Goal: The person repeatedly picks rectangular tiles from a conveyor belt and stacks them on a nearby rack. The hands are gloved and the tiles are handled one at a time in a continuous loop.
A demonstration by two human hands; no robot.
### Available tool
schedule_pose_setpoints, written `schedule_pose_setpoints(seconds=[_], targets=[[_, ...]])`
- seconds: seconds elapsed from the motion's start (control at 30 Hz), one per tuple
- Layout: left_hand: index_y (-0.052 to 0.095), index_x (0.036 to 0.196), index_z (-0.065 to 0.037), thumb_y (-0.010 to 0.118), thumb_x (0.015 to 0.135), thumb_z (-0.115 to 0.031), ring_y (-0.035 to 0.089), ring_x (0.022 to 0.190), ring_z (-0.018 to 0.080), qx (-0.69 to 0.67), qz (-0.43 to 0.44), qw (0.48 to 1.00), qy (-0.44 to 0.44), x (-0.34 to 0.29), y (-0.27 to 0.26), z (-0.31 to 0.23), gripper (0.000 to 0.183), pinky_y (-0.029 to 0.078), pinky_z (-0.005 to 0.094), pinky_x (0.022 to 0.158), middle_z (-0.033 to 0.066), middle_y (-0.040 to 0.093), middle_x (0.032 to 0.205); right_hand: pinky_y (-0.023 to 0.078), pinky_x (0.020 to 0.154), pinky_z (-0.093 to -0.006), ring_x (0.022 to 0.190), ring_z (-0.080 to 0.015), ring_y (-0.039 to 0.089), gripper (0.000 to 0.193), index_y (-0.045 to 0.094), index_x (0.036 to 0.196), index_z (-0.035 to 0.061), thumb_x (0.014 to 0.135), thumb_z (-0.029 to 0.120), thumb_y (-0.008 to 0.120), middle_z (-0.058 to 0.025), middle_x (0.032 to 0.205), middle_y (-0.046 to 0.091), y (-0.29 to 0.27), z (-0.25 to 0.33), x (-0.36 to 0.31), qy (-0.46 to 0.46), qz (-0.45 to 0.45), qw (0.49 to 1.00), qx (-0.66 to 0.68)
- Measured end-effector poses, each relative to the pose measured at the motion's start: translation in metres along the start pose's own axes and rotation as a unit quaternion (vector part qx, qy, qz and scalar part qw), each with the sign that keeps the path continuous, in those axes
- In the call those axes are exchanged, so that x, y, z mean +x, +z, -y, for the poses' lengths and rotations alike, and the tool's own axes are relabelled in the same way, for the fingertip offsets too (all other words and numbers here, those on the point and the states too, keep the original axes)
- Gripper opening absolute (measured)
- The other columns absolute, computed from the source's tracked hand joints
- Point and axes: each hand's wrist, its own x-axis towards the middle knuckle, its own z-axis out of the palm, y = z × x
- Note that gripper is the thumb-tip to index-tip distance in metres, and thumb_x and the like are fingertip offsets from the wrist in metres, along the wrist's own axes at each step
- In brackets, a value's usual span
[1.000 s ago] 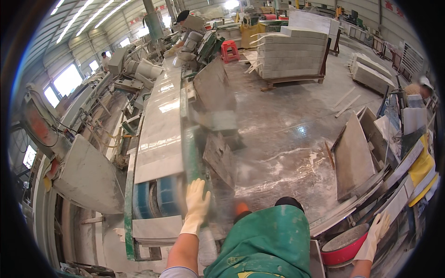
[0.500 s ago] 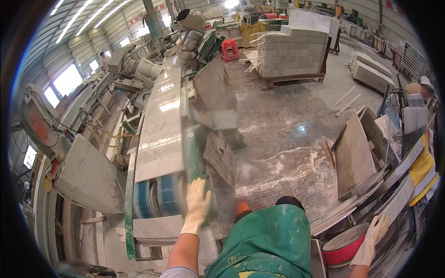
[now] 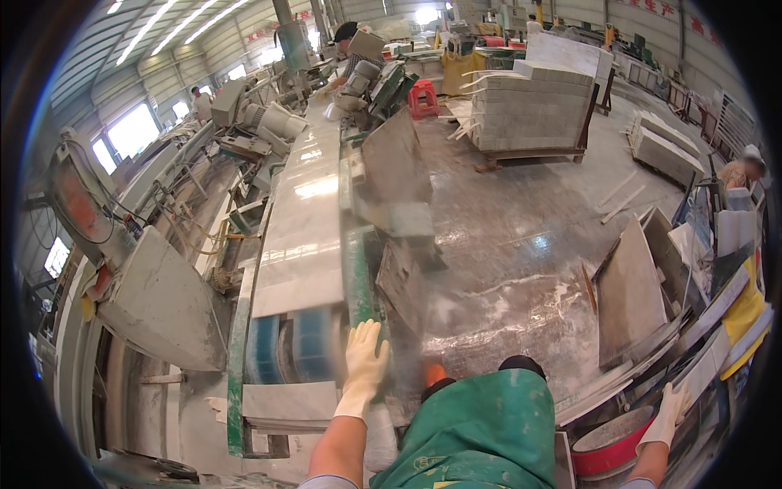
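My left hand (image 3: 366, 363), in a cream rubber glove, lies with fingers stretched out at the green side rail (image 3: 358, 277) of a conveyor. Beside it are the conveyor's blue belts (image 3: 312, 346), with a pale stone strip (image 3: 289, 401) at their near end. A long, glossy pale slab (image 3: 300, 277) rests on the conveyor beyond the belts. My right hand (image 3: 669, 411), gloved the same way, is at the lower right. Its fingers are extended against the edge of a leaning pale slab (image 3: 702, 365), next to a red round tub (image 3: 607, 463).
Stone pieces lean along the conveyor's right side, including a brownish board (image 3: 399, 281). A large stack of pale blocks (image 3: 533, 114) stands on a pallet beyond the wet floor (image 3: 497, 269). A red stool (image 3: 423, 99) is near it. Other people (image 3: 201, 104) are farther off.
The view has turned slightly to the left, so the scene sits farther right. My left hand stays by the green rail. My right hand's fingers look less spread, close to the slab edge.
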Motion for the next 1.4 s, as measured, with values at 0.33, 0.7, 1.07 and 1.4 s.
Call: schedule_pose_setpoints(seconds=[0.33, 0.7, 1.07, 1.4], targets=[[0.064, 0.128, -0.002, 0.070, 0.087, -0.016, 0.053, 0.132, 0.0389, -0.020, -0.018, 1.000, 0.000, -0.002, 0.001, 0.002, 0.044, 0.035, 0.0470, 0.118, 0.0216, 0.062, 0.136, 0.033, 0.119, -0.0470, 0.140, -0.0427, 0.043, 0.077, 0.048, 0.151, 0.0165, 0.079, 0.028, 0.075, -0.0244, 0.152, 0.045, 0.038, -0.041, 0.011, -0.063, 0.015, 0.995, 0.080], [0.066, 0.126, -0.003, 0.069, 0.090, -0.017, 0.057, 0.130, 0.0359, -0.105, -0.020, 0.994, -0.017, -0.005, -0.005, 0.005, 0.038, 0.038, 0.0429, 0.116, 0.0213, 0.064, 0.133, 0.047, 0.102, -0.0477, 0.122, -0.0387, 0.058, 0.094, 0.043, 0.153, 0.0136, 0.065, 0.019, 0.074, -0.0248, 0.130, 0.058, 0.045, -0.058, 0.047, 0.038, 0.045, 0.988, 0.141], [0.053, 0.141, 0.003, 0.062, 0.101, -0.023, 0.064, 0.117, 0.0225, -0.531, 0.062, 0.826, -0.182, 0.042, 0.032, -0.086, 0.049, 0.051, 0.0320, 0.100, 0.0179, 0.065, 0.131, 0.045, 0.102, -0.0346, 0.121, -0.0251, 0.058, 0.084, 0.054, 0.145, 0.0082, 0.065, 0.000, 0.076, -0.0112, 0.140, 0.058, -0.049, 0.112, -0.042, -0.282, 0.122, 0.784, 0.539], [0.038, 0.146, 0.002, 0.061, 0.101, -0.015, 0.064, 0.118, 0.0311, -0.758, -0.033, 0.585, -0.288, 0.033, -0.026, -0.117, 0.053, 0.060, 0.0446, 0.093, 0.0190, 0.057, 0.132, 0.043, 0.114, -0.0430, 0.139, -0.0330, 0.048, 0.077, 0.064, 0.134, 0.0094, 0.059, 0.018, 0.083, -0.0146, 0.150, 0.052, -0.152, 0.324, -0.327, -0.814, 0.272, 0.452, 0.244]])
